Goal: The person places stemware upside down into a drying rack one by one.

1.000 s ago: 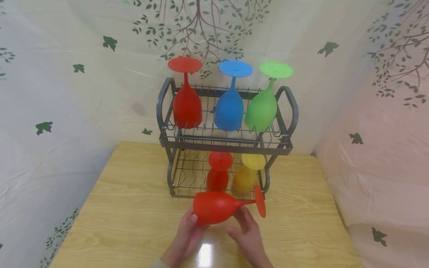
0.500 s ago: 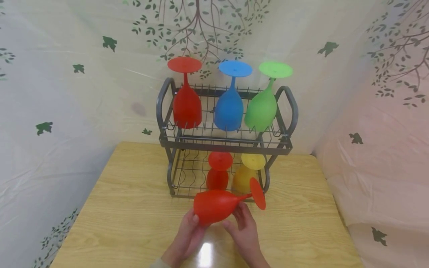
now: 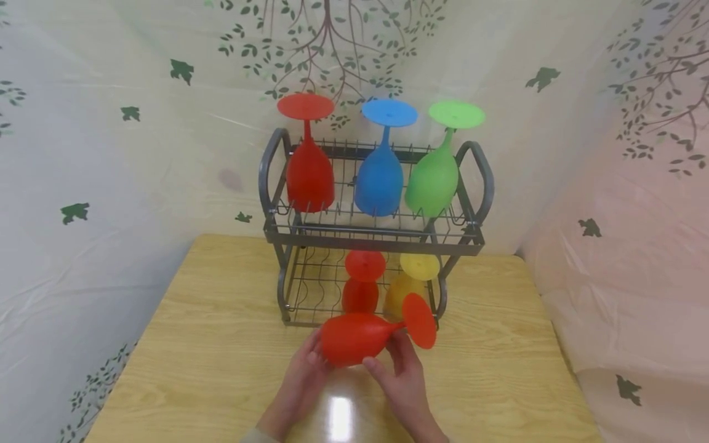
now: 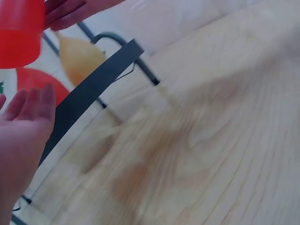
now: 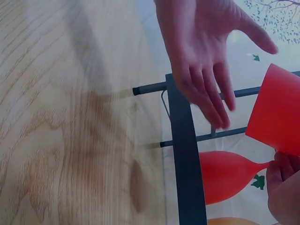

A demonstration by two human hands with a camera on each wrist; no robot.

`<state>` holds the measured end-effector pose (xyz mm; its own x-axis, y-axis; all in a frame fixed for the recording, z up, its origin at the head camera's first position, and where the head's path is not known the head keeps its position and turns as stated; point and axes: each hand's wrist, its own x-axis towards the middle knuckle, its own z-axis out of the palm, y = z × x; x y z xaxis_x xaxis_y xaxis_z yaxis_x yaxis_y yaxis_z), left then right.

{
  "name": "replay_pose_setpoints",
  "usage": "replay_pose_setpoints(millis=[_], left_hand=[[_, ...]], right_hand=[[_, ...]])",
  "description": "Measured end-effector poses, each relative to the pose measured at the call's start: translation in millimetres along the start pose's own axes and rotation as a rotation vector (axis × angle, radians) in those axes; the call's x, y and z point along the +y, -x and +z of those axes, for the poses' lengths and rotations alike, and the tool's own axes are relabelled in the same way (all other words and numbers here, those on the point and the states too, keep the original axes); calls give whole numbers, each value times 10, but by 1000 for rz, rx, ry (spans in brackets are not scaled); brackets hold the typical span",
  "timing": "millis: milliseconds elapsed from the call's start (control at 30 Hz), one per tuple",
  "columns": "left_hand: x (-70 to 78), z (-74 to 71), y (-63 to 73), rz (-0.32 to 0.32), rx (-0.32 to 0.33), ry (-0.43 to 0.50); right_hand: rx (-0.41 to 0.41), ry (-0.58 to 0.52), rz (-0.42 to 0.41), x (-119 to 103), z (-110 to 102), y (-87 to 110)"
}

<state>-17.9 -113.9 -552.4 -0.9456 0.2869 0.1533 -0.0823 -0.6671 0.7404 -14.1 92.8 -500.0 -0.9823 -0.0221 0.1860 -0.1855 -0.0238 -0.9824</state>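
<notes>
A red plastic wine glass (image 3: 354,339) lies sideways in the air before the rack, its bowl to the left and its foot to the right. My right hand (image 3: 407,381) holds it where the bowl meets the stem, thumb in front and fingers behind. Beside the bowl's rim is my left hand (image 3: 301,378). Both wrist views show a gap between the left hand (image 5: 201,61) and the bowl (image 5: 279,110), with its fingers extended. In the left wrist view the left fingers (image 4: 30,104) stand below the rim.
Behind stands a two-tier dark wire rack (image 3: 376,242). Upside-down red (image 3: 310,178), blue (image 3: 379,184) and green (image 3: 433,183) wine glasses occupy its top tier. Another red glass (image 3: 360,296) and a yellow one (image 3: 404,292) are below, on the wooden table (image 3: 210,357) side. A patterned sheet hangs behind.
My left hand has let go of the bowl and drawn slightly away. The glass has turned so its foot faces me more, while my right hand has taken hold near the stem.
</notes>
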Motion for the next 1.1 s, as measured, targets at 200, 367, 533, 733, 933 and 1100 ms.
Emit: replay_pose_setpoints(millis=[200, 367, 533, 733, 933, 1100], left_hand=[[181, -94, 22, 110, 128, -239], [304, -187, 67, 230, 263, -424], [399, -236, 103, 303, 385, -500], [484, -283, 143, 310, 470, -572], [535, -316, 176, 308, 534, -643], [576, -326, 208, 292, 565, -661]], right_hand=[[-9, 56, -72, 28, -23, -44], [-17, 127, -145, 42, 17, -82], [-23, 202, -201, 61, 84, -134], [-20, 273, -231, 50, 186, -228], [-57, 252, -249, 39, 303, -345], [-70, 259, -259, 29, 406, -438]])
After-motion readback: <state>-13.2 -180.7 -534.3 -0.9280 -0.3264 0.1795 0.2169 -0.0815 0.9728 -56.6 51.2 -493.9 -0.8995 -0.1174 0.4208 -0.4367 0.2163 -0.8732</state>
